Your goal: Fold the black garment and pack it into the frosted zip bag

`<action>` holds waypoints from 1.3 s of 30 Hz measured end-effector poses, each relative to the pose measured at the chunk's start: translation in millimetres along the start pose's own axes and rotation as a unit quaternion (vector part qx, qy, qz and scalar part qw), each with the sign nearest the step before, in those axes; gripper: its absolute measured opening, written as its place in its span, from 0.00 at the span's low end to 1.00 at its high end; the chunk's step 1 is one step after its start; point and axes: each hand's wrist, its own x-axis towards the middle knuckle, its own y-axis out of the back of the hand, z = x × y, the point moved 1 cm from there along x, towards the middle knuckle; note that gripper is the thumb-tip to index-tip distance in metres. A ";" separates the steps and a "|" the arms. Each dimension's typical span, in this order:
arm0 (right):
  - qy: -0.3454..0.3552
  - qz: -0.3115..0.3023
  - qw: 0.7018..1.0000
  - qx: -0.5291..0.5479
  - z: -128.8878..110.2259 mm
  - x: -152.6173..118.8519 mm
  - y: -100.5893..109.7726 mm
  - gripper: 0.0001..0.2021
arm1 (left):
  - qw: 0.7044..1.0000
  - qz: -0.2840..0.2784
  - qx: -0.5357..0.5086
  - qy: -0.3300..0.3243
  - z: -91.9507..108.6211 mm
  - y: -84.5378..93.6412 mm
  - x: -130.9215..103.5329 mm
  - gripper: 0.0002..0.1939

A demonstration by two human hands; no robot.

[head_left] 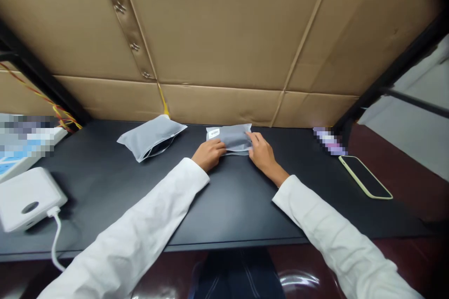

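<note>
A grey frosted zip bag [234, 137] with a small white barcode label lies at the back middle of the black table, something dark showing inside it. My left hand [210, 153] is closed on its lower left edge, the fingertips curled over the plastic. At the bag's right side, my right hand [262, 153] grips the edge between thumb and fingers. A second grey zip bag [150, 134] rests to the left, plump, its mouth gaping towards me and dark inside.
Brown cardboard [224, 32] stands as a wall behind the table [231, 205]. To the right lie a phone [366, 177] in a pale green case and a blurred purple packet [329, 141]. A white power bank [31, 198] with a cable [56, 238] and a white box [45, 147] sit left.
</note>
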 end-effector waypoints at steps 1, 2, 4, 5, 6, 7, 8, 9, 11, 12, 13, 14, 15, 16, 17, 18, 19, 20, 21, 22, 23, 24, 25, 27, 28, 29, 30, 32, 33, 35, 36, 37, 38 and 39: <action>0.014 -0.001 1.000 0.025 3.5 -0.6 1.2 0.31 | 1.000 -0.008 0.005 0.003 0.3 0.7 -0.1 0.15; 0.035 -0.004 0.998 0.052 6.1 -2.0 3.2 0.30 | 1.000 -0.013 0.009 0.008 0.7 1.4 -0.4 0.14; 0.093 -0.014 0.991 0.096 8.8 -6.7 8.9 0.29 | 0.999 -0.018 0.019 0.030 1.2 2.3 -1.4 0.15; 0.126 -0.023 0.985 0.112 9.0 -9.8 11.9 0.29 | 0.998 -0.017 0.026 0.050 0.8 2.3 -2.1 0.15; 0.159 -0.036 0.979 0.123 8.6 -13.2 14.5 0.28 | 0.997 -0.016 0.035 0.074 -0.2 2.2 -2.9 0.15; 0.190 -0.051 0.971 0.133 7.9 -16.6 16.3 0.26 | 0.994 -0.018 0.044 0.097 -1.9 1.9 -3.7 0.15; 0.218 -0.064 0.964 0.142 7.0 -19.7 17.3 0.23 | 0.992 -0.023 0.053 0.117 -4.2 1.6 -4.4 0.15; 0.240 -0.073 0.956 0.150 6.4 -22.3 17.3 0.20 | 0.990 -0.031 0.058 0.128 -6.8 1.5 -5.2 0.15; 0.265 -0.067 0.948 0.163 6.0 -25.3 14.5 0.17 | 0.990 -0.046 0.059 0.118 -11.9 2.2 -6.1 0.15; 0.271 -0.054 0.946 0.166 6.2 -25.8 12.3 0.17 | 0.992 -0.051 0.053 0.101 -13.6 3.0 -6.3 0.15; 0.276 -0.040 0.946 0.166 6.3 -25.9 9.9 0.17 | 0.995 -0.054 0.042 0.079 -14.2 4.2 -6.2 0.16; 0.280 -0.029 0.946 0.163 6.4 -25.8 7.5 0.16 | 0.997 -0.053 0.027 0.054 -13.5 5.4 -5.8 0.16; 0.284 -0.021 0.945 0.159 6.0 -25.6 5.6 0.15 | 0.998 -0.050 0.007 0.027 -11.5 6.7 -5.1 0.16; 0.288 -0.016 0.945 0.154 5.3 -25.5 4.3 0.15 | 0.999 -0.045 -0.014 0.003 -8.4 7.8 -4.2 0.16; 0.290 -0.013 0.945 0.150 4.0 -25.5 3.7 0.14 | 0.998 -0.038 -0.034 -0.021 -4.4 8.7 -3.1 0.15; 0.292 -0.010 0.945 0.147 2.4 -25.8 3.8 0.13 | 0.997 -0.029 -0.049 -0.042 0.0 9.4 -1.9 0.15; 0.292 -0.007 0.945 0.146 0.4 -26.2 4.4 0.13 | 0.996 -0.021 -0.058 -0.060 4.4 9.8 -0.7 0.13; 0.293 -0.004 0.945 0.149 -1.9 -26.8 5.4 0.13 | 0.995 -0.014 -0.061 -0.076 8.4 9.9 0.2 0.12; 0.294 -0.001 0.943 0.154 -4.4 -27.6 6.5 0.12 | 0.995 -0.007 -0.058 -0.087 11.9 9.8 1.0 0.11; 0.296 0.000 0.941 0.161 -7.0 -28.6 7.8 0.12 | 0.994 0.000 -0.051 -0.094 14.6 9.4 1.3 0.10; 0.300 0.001 0.939 0.169 -9.7 -29.7 9.0 0.12 | 0.994 0.006 -0.044 -0.095 16.7 8.8 1.4 0.11; 0.304 0.000 0.936 0.176 -12.5 -31.0 10.2 0.12 | 0.995 0.010 -0.040 -0.092 18.3 7.9 1.1 0.12; 0.307 -0.001 0.934 0.182 -15.4 -32.5 11.2 0.12 | 0.996 0.012 -0.038 -0.084 19.6 6.8 0.5 0.12; 0.311 0.002 0.932 0.189 -21.1 -35.4 13.0 0.11 | 0.997 0.011 -0.044 -0.061 22.0 4.6 -0.6 0.13; 0.310 0.005 0.932 0.190 -23.6 -36.7 13.7 0.11 | 0.998 0.008 -0.047 -0.050 23.2 3.9 -0.9 0.13; 0.306 0.007 0.933 0.189 -25.7 -37.8 14.2 0.10 | 0.998 0.003 -0.050 -0.042 24.5 3.7 -0.9 0.13; 0.301 0.011 0.935 0.188 -27.3 -38.6 14.5 0.10 | 0.998 -0.005 -0.053 -0.039 26.0 4.1 -0.6 0.12; 0.286 0.021 0.940 0.182 -28.4 -38.9 14.6 0.10 | 0.996 -0.027 -0.064 -0.047 28.8 7.6 0.7 0.10; 0.277 0.027 0.944 0.179 -28.0 -38.5 14.4 0.10 | 0.995 -0.039 -0.075 -0.055 30.2 10.5 1.5 0.09; 0.261 0.041 0.948 0.177 -25.7 -37.3 13.6 0.10 | 0.991 -0.052 -0.109 -0.062 33.0 17.8 2.8 0.09; 0.253 0.047 0.949 0.179 -24.2 -36.7 13.0 0.09 | 0.988 -0.052 -0.130 -0.060 34.3 21.4 3.2 0.09; 0.247 0.050 0.950 0.184 -22.8 -36.1 12.2 0.09 | 0.986 -0.048 -0.149 -0.056 35.7 24.4 3.5 0.09; 0.241 0.048 0.950 0.190 -21.8 -35.7 11.4 0.09 | 0.984 -0.042 -0.162 -0.056 37.2 26.5 3.7 0.08; 0.236 0.043 0.950 0.198 -21.2 -35.5 10.6 0.09 | 0.984 -0.031 -0.165 -0.058 38.7 27.7 3.8 0.07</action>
